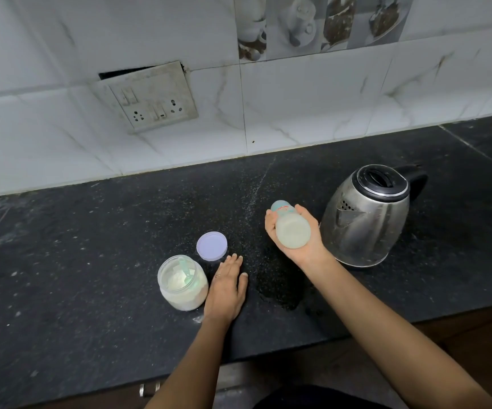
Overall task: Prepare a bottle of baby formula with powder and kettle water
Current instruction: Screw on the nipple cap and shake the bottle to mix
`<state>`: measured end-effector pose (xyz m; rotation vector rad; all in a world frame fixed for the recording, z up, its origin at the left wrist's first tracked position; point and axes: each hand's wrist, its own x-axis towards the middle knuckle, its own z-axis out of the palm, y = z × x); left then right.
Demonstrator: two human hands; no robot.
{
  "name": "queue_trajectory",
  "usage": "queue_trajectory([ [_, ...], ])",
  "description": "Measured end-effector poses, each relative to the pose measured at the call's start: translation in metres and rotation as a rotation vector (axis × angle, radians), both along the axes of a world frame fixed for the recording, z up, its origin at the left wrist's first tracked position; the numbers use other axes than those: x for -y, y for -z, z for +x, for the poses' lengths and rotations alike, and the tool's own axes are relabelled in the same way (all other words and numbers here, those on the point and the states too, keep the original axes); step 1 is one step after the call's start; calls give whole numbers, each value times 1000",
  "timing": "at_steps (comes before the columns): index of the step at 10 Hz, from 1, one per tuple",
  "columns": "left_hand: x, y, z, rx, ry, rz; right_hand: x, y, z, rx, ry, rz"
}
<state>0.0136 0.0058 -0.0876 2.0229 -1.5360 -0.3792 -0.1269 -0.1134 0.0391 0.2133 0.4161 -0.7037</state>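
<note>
My right hand (pixel 306 243) grips a baby bottle (pixel 290 228) filled with milky liquid, tilted so its base faces me and its capped top points away, above the counter. A steel kettle (pixel 365 216) with a black lid stands just to the right of it. My left hand (pixel 227 286) rests flat on the black counter (pixel 91 246), fingers straight, beside an open clear jar of white powder (pixel 181 283) with a green scoop inside. The jar's pale lilac lid (pixel 211 246) lies flat on the counter, just beyond my left fingertips.
A wet patch (pixel 280 293) darkens the counter between my arms. White powder specks are scattered over the stone. A socket and switch plate (pixel 150 98) sits on the tiled wall behind. The counter's front edge runs below my forearms.
</note>
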Motion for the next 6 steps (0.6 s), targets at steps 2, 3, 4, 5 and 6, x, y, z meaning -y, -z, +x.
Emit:
queue_trajectory([
  [2, -1, 0, 0, 5, 0, 1, 5, -7, 1, -114, 22, 23],
  [3, 0, 1, 1, 6, 2, 1, 4, -14, 0, -234, 1, -16],
  [4, 1, 1, 1, 4, 2, 3, 4, -22, 1, -347, 15, -61],
  [5, 0, 2, 1, 1, 3, 4, 6, -24, 0, -471, -40, -133],
  [6, 1, 1, 0, -2, 1, 9, 12, -25, -6, -526, -169, -238],
])
